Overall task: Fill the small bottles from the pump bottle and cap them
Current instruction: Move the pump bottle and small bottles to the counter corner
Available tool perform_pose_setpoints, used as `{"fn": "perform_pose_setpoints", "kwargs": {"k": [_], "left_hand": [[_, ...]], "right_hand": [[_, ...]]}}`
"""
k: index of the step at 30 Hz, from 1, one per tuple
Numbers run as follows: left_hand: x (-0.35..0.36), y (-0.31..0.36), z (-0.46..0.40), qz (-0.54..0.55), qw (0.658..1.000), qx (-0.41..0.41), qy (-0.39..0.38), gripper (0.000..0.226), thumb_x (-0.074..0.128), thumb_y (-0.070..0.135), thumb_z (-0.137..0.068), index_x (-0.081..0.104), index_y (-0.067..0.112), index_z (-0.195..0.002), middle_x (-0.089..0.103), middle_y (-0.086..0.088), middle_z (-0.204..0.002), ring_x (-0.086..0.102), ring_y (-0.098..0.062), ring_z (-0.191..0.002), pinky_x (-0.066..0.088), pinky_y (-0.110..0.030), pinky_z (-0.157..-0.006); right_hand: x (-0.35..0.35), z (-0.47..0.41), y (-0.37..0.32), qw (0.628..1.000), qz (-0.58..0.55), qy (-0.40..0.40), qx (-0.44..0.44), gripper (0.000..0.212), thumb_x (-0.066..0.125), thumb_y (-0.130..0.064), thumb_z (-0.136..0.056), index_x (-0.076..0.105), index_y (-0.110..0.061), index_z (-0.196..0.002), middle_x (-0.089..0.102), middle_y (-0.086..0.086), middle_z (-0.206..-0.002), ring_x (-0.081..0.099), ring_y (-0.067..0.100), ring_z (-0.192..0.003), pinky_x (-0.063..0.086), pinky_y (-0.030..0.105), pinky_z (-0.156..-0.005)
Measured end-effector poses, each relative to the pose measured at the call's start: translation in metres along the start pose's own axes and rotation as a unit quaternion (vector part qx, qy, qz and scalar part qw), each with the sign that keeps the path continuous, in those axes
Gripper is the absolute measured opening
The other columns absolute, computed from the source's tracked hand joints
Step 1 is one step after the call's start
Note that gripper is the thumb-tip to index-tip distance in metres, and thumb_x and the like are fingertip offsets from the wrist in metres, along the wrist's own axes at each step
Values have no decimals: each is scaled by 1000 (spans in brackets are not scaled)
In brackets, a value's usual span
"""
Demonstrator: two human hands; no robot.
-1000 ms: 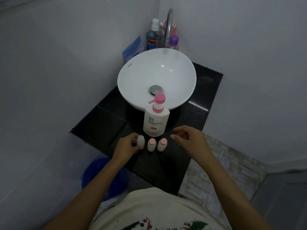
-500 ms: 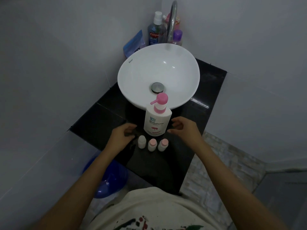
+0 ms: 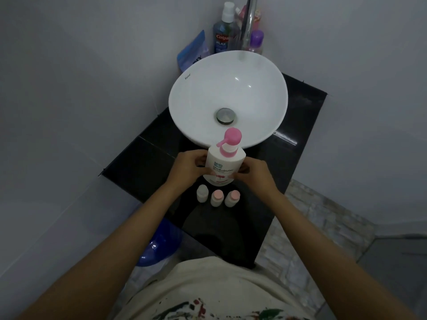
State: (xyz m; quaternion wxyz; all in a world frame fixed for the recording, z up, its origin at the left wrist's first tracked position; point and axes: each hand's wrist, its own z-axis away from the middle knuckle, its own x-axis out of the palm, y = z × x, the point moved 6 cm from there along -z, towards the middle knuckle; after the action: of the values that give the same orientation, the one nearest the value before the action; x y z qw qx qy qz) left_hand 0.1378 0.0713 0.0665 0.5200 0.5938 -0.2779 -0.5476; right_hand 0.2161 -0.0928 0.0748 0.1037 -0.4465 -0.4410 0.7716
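Between our two hands stands the pump bottle (image 3: 225, 166), upright on the black counter (image 3: 143, 162), just in front of the white basin (image 3: 227, 98). Our left hand (image 3: 188, 168) curls its fingers round the bottle's left side and our right hand (image 3: 254, 174) curls round its right side, fingertips pressed on the label, so we grip it from both flanks at about the same height. Neither hand is nearer than the other; the bottle sits squarely in the middle of them.

Its long axis runs straight up, toward us in this view, with the pink pump (image 3: 230, 140) at the top. The spout points to our left, away from the small bottles, and that is the relation we judge the coming move to turn on.

Just on the near side of the pump bottle, three small bottles stand upright in a row, close together but not touching it. The left one (image 3: 202, 192) shows a pale, whitish top; whether that is an open mouth or a white cap we cannot tell. The middle one (image 3: 217, 197) and the right one (image 3: 231, 197) wear pink caps.

To fill any of them, we reckon the spout must come round toward the row, or a small bottle must be lifted up under it. The pink caps would have to come off first
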Motion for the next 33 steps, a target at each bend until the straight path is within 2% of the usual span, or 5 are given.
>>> {"fn": "perform_pose_setpoints", "kwargs": {"k": [10,15,19,26,33], "left_hand": [[-89,16,48,35,984,-5,174,42,84,11,-64,71,18,-103,73,7,-94,70,-2,-85,54,-14,-75],[-146,-9,67,22,945,-61,321,42,86,13,-62,71,20,-101,73,4,-93,70,-8,-82,57,-23,-76],[-174,-39,74,-6,912,-103,397,39,85,13,-63,71,10,-99,74,-3,-97,69,-12,-83,58,-26,-77],[-195,-78,73,-33,884,-162,437,43,83,14,-66,69,8,-107,73,-9,-105,69,-19,-90,56,-30,-82],[-198,-96,67,6,876,-179,448,45,84,14,-63,68,6,-105,73,-11,-103,70,-21,-90,58,-39,-84]], "right_hand": [[18,-43,-105,978,81,-120,-153,27,76,-13,-74,69,-12,-100,71,-2,-95,65,10,-87,51,25,-79],[73,-87,-169,948,86,-226,-206,26,74,-2,-72,69,-8,-97,64,-13,-76,60,-11,-67,41,3,-62],[127,-120,-193,929,78,-282,-225,36,76,0,-68,69,-4,-103,72,5,-97,65,11,-87,53,25,-82],[182,-144,-194,922,51,-331,-195,38,71,6,-73,64,0,-110,67,11,-99,61,14,-80,50,9,-57],[201,-156,-190,923,53,-344,-163,41,68,9,-73,61,4,-113,66,23,-112,63,30,-101,52,44,-91]]}}
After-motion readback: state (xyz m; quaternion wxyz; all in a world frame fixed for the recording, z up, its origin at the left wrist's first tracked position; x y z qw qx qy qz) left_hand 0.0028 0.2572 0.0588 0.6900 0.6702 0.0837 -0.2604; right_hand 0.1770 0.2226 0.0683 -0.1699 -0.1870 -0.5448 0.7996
